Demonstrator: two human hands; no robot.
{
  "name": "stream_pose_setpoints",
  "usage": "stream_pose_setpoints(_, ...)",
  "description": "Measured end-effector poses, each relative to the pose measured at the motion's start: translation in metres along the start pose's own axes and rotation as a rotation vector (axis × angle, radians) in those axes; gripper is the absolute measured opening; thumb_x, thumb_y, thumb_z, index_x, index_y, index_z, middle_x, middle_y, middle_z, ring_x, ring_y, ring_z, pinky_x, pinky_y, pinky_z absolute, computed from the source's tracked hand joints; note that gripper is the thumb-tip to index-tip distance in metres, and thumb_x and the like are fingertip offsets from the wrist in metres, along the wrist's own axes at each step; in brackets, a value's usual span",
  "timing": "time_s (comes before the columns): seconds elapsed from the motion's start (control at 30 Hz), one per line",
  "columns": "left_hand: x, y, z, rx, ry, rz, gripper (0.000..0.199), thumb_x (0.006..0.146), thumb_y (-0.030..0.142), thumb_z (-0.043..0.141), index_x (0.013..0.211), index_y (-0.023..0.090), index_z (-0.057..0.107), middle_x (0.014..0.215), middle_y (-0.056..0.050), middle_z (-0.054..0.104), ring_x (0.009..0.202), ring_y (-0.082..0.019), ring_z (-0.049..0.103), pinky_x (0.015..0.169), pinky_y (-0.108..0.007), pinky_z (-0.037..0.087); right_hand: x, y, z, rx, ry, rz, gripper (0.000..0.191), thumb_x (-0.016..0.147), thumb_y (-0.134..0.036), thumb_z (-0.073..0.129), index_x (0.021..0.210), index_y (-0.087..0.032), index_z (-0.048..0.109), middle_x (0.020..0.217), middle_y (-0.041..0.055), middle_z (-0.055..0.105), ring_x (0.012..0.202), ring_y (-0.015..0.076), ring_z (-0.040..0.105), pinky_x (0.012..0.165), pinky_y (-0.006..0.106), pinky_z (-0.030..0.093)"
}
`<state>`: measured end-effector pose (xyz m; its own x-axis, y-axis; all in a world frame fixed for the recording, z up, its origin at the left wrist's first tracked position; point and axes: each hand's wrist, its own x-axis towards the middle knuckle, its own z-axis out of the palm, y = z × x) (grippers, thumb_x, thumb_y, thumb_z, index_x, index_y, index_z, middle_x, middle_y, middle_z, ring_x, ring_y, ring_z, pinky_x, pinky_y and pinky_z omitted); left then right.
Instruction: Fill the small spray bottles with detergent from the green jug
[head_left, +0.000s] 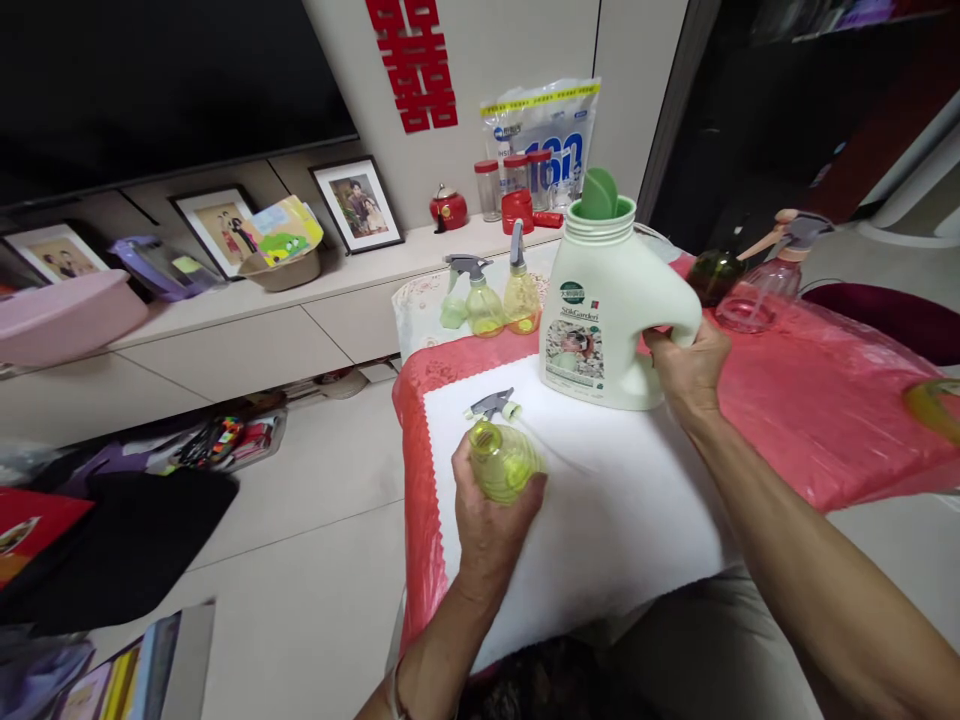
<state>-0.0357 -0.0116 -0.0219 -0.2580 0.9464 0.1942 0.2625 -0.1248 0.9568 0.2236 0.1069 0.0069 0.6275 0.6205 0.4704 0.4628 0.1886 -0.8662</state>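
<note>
Left hand (489,535) wraps round the topless yellow bottle (508,468), loose spray head (493,404) just beyond, while the right hand (694,372) grips the pale green jug (613,325) by its handle (681,300)!

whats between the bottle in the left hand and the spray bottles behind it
In the head view, a loose grey spray head lies there on the white cloth.

The jug (619,310) is smooth, matt plastic — the held bottle (508,465) glossy, see-through and ridged. White cloth (630,500) looks soft, matt; red sheeting (795,400), thin crinkled plastic — shiny.
</note>
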Motion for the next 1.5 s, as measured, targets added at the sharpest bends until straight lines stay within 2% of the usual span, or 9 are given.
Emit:
stream_pose_setpoints(0.13,-0.002,0.004,0.003,0.033,-0.062,0.062,0.083,0.062,0.032,0.082,0.136,0.024,0.043,0.134,-0.012,0.058,0.123,-0.032,0.057,0.104,-0.051,0.047,-0.002,0.002,-0.001,-0.024,-0.043,0.02,0.024,0.07,-0.032,0.061,0.08,-0.011,0.062,0.071,-0.0008,0.055,0.062,0.009,0.048,0.059,0.017,0.04)
stream_pose_setpoints(0.43,0.001,0.006,0.0,0.045,-0.152,0.0,0.076,0.061,0.032,0.082,0.129,0.021,0.048,0.121,-0.011,0.063,0.112,-0.032,0.062,0.095,-0.048,0.052,-0.011,0.004,-0.025,-0.129,-0.175,0.065,0.047,0.067,-0.04,0.067,0.106,-0.015,0.071,0.091,0.0043,0.064,0.078,0.0164,0.06,0.067,0.023,0.047)
stream_pose_setpoints(0.57,0.0,0.007,-0.002,0.032,-0.165,-0.012,0.077,0.062,0.034,0.081,0.13,0.021,0.047,0.125,-0.011,0.061,0.114,-0.032,0.061,0.096,-0.047,0.051,-0.041,-0.004,-0.053,-0.159,-0.081,0.013,0.067,0.07,-0.048,0.067,0.13,-0.018,0.062,0.124,0.0095,0.055,0.107,0.0251,0.058,0.089,0.039,0.05)
stream_pose_setpoints(0.63,-0.001,0.005,-0.002,0.014,-0.172,-0.013,0.078,0.063,0.036,0.081,0.131,0.02,0.047,0.123,-0.012,0.062,0.113,-0.032,0.062,0.095,-0.047,0.051,-0.065,-0.01,-0.063,-0.152,-0.025,-0.015,0.068,0.079,-0.052,0.063,0.136,-0.016,0.056,0.129,0.0108,0.052,0.114,0.026,0.055,0.093,0.042,0.049)
stream_pose_setpoints(0.7,-0.001,0.002,-0.003,-0.007,-0.185,-0.008,0.079,0.063,0.041,0.081,0.131,0.02,0.047,0.123,-0.013,0.062,0.113,-0.034,0.062,0.095,-0.049,0.051,-0.092,-0.016,-0.066,-0.148,-0.099,-0.063,0.056,0.085,-0.054,0.059,0.127,-0.016,0.06,0.122,0.0089,0.056,0.106,0.0236,0.058,0.089,0.04,0.05)
stream_pose_setpoints(0.77,-0.001,-0.002,-0.004,-0.043,-0.185,0.002,0.082,0.063,0.049,0.081,0.132,0.019,0.047,0.125,-0.014,0.062,0.114,-0.035,0.061,0.096,-0.05,0.05,-0.117,-0.021,-0.062,-0.151,-0.305,-0.13,0.044,0.089,-0.054,0.057,0.114,-0.019,0.066,0.11,0.0051,0.061,0.093,0.0194,0.06,0.083,0.036,0.05)
stream_pose_setpoints(0.93,0.0,-0.011,-0.006,-0.128,-0.201,0.028,0.088,0.066,0.065,0.074,0.134,0.018,0.044,0.134,-0.017,0.057,0.124,-0.036,0.056,0.103,-0.052,0.044,-0.156,-0.025,-0.038,-0.213,-0.56,-0.235,0.037,0.093,-0.046,0.05,0.111,-0.018,0.067,0.105,0.0058,0.06,0.098,0.0203,0.053,0.085,0.035,0.041)
stream_pose_setpoints(1.2,-0.002,-0.015,-0.01,-0.232,-0.209,0.049,0.083,0.073,0.066,0.07,0.137,0.018,0.045,0.141,-0.017,0.052,0.13,-0.037,0.051,0.106,-0.05,0.042,-0.171,-0.016,-0.027,-0.281,-0.655,-0.221,0.047,0.103,-0.045,0.033,0.08,-0.019,0.065,0.078,0.0031,0.057,0.079,0.0177,0.046,0.074,0.031,0.024)
stream_pose_setpoints(1.5,0.008,0.0,-0.031,-0.317,-0.15,-0.172,0.065,0.084,0.064,0.06,0.129,0.017,0.054,0.13,-0.017,0.063,0.123,-0.032,0.06,0.101,-0.046,0.049,-0.166,-0.015,-0.036,-0.146,-0.551,-0.15,0.06,0.106,-0.057,0.03,0.078,-0.017,0.063,0.08,0.0005,0.058,0.077,0.0125,0.052,0.073,0.025,0.033)
